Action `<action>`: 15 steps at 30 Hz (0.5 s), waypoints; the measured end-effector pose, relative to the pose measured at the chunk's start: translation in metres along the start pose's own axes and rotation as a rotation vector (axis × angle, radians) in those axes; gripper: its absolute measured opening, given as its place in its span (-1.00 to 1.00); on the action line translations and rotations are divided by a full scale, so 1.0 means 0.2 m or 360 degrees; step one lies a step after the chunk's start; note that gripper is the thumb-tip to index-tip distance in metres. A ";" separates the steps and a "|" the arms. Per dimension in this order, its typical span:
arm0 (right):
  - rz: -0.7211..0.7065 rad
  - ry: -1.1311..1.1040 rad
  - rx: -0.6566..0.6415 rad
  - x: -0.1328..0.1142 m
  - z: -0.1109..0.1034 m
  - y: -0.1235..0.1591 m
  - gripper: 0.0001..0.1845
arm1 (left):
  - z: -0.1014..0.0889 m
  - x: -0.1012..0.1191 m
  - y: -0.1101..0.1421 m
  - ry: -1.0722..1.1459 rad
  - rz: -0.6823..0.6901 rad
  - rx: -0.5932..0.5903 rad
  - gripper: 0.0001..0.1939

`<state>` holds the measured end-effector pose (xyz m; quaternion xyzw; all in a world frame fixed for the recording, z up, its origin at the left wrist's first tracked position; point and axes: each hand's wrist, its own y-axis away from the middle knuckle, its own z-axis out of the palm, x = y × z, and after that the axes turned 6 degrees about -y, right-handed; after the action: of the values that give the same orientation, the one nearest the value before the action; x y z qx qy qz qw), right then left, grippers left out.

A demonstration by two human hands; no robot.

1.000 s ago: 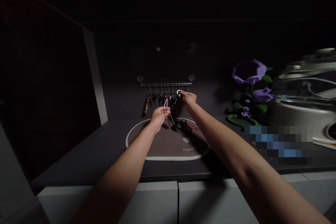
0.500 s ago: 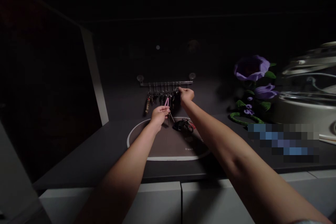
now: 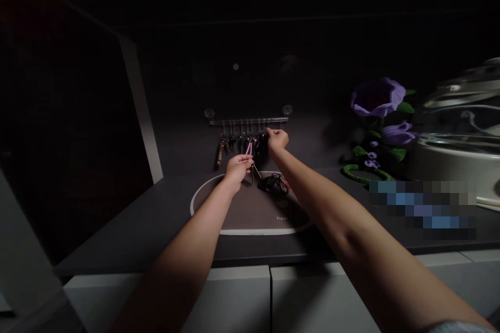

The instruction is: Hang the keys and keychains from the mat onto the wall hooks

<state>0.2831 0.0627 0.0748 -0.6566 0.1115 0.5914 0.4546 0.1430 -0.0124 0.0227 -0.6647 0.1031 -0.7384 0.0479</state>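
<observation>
A clear hook rail (image 3: 250, 121) is fixed to the dark back wall by two round suction cups, and several bunches of keys (image 3: 232, 142) hang along it. My left hand (image 3: 237, 170) is closed in a pinch on a pink strap (image 3: 249, 149) below the rail's middle. Thin metal pieces, one of them a key (image 3: 252, 173), stick out beneath those fingers. Near the rail's right end my right hand (image 3: 277, 139) pinches a key ring (image 3: 264, 131); dark keys hang beside the fingertips. A keychain with lettering (image 3: 221, 153) dangles at the far left of the row.
Below the hands, a brown mat with a pale rim (image 3: 250, 232) lies on the dark counter (image 3: 144, 229), with a black corded bundle (image 3: 274, 183) on it. Purple flowers (image 3: 378, 98) and a white, clear-lidded appliance (image 3: 461, 161) stand at right. White cabinet fronts (image 3: 312, 291) are below.
The view has shifted slightly, so the wall and counter sit a little higher. Both hands keep their grips in nearly the same place at the rail.
</observation>
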 end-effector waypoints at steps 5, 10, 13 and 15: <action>0.0030 -0.0118 -0.0031 0.06 -0.01 0.01 -0.76 | 0.00 -0.01 -0.01 0.0030 0.0027 -0.0022 -0.86; -0.0024 -0.0266 -0.0134 0.13 0.00 -0.02 -0.71 | -0.01 -0.03 -0.03 0.0035 0.0067 -0.0024 -0.86; -0.0052 -0.0341 -0.0228 0.17 -0.01 -0.03 -0.72 | -0.01 -0.03 -0.02 0.0036 0.0073 -0.0030 -0.85; -0.0047 -0.0412 -0.0310 0.18 -0.02 -0.04 -0.74 | -0.01 -0.02 -0.02 0.0036 0.0076 -0.0029 -0.85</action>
<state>0.3010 0.0787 0.0454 -0.6175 -0.0155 0.6722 0.4081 0.1423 -0.0080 0.0188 -0.6542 0.1261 -0.7435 0.0583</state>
